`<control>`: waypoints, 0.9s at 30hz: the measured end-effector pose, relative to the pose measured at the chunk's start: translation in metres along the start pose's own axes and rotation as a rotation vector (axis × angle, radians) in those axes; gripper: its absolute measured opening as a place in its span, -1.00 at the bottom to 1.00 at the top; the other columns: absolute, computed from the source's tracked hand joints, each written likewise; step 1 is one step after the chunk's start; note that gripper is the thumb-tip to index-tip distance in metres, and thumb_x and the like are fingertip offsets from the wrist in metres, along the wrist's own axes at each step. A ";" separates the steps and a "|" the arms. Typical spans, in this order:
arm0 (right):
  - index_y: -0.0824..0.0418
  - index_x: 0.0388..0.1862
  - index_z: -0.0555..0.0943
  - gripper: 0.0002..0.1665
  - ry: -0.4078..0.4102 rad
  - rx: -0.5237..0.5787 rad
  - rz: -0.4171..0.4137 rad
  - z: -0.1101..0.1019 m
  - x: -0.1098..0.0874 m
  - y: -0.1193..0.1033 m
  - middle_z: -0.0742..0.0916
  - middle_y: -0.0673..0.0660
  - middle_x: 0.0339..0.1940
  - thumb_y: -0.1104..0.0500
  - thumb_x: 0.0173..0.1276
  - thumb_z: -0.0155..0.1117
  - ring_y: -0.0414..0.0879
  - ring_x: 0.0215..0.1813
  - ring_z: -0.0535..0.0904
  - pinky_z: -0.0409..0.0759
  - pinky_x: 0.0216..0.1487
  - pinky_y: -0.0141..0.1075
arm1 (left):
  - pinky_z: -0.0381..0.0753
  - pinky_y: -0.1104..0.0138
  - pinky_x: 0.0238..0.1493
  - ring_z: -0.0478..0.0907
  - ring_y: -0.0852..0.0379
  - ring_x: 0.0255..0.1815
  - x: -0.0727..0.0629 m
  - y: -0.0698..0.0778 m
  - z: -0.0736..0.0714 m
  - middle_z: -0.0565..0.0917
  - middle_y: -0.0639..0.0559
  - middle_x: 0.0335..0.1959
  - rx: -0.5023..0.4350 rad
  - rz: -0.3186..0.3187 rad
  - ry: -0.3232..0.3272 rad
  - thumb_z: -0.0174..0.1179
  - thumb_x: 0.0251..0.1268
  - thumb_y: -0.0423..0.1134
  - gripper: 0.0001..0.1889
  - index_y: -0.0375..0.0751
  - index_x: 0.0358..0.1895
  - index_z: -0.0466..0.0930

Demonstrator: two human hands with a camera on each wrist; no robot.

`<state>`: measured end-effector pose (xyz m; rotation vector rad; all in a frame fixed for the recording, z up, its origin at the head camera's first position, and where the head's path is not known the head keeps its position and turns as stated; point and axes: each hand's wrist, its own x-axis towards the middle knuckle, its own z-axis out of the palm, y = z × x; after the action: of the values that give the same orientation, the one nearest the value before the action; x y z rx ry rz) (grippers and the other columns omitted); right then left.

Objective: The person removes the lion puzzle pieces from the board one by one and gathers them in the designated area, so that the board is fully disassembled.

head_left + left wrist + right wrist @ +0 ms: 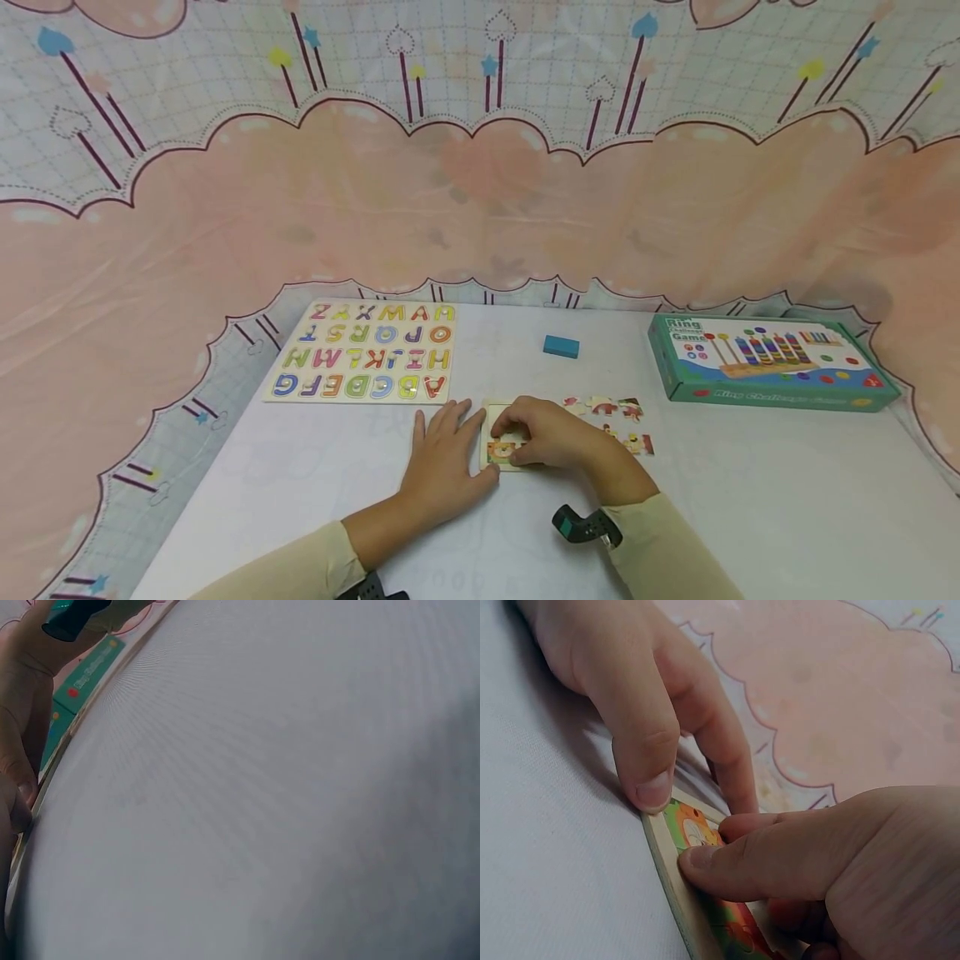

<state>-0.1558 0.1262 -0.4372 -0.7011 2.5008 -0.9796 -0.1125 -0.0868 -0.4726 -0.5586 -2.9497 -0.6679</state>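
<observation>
A small wooden jigsaw tray (485,414) lies on the table, with an orange animal-face puzzle piece (498,452) in its near left part. Spread flat beside the tray, the left hand (444,462) rests on the table, its thumb at the tray's near left corner. The right hand (558,435) reaches over the tray with curled fingers. In the right wrist view its thumb presses a colourful puzzle piece (697,823) inside the wooden rim, the fingertips close by. Its palm hides much of the tray. Several loose puzzle pieces (631,408) lie to its right.
An alphabet board (360,345) with coloured letters lies at the back left. Behind the tray is a blue block (561,347). A green ring game box (772,367) stands at the back right. Patterned cloth (480,208) hangs behind the table.
</observation>
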 end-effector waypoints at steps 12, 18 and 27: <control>0.01 -0.06 0.64 -0.58 0.009 0.035 0.013 0.005 0.003 -0.001 0.63 -0.03 -0.16 0.41 0.26 0.58 -0.09 -0.09 0.51 0.52 -0.02 -0.20 | -0.16 -0.43 0.56 0.18 -0.19 0.66 -0.001 -0.003 0.003 0.38 -0.16 0.59 0.014 0.013 0.020 0.30 0.22 0.13 -0.21 -0.13 0.52 0.52; 0.03 -0.09 0.56 -0.53 0.005 0.079 -0.003 0.006 0.001 -0.001 0.62 -0.01 -0.23 0.48 0.25 0.53 -0.09 -0.17 0.52 0.49 -0.11 -0.26 | -0.17 -0.44 0.57 0.18 -0.19 0.65 -0.001 -0.002 0.003 0.39 -0.16 0.59 0.004 0.012 0.020 0.30 0.23 0.14 -0.21 -0.15 0.52 0.52; 0.01 -0.03 0.55 -0.51 -0.005 0.089 -0.018 0.007 -0.001 0.000 0.61 -0.03 -0.23 0.44 0.28 0.54 -0.08 -0.15 0.52 0.54 -0.15 -0.26 | -0.17 -0.42 0.57 0.18 -0.19 0.66 -0.001 -0.002 0.004 0.39 -0.15 0.59 0.011 0.008 0.021 0.30 0.22 0.15 -0.21 -0.13 0.52 0.52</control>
<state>-0.1515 0.1229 -0.4419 -0.6987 2.4344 -1.0866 -0.1126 -0.0875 -0.4769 -0.5594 -2.9283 -0.6527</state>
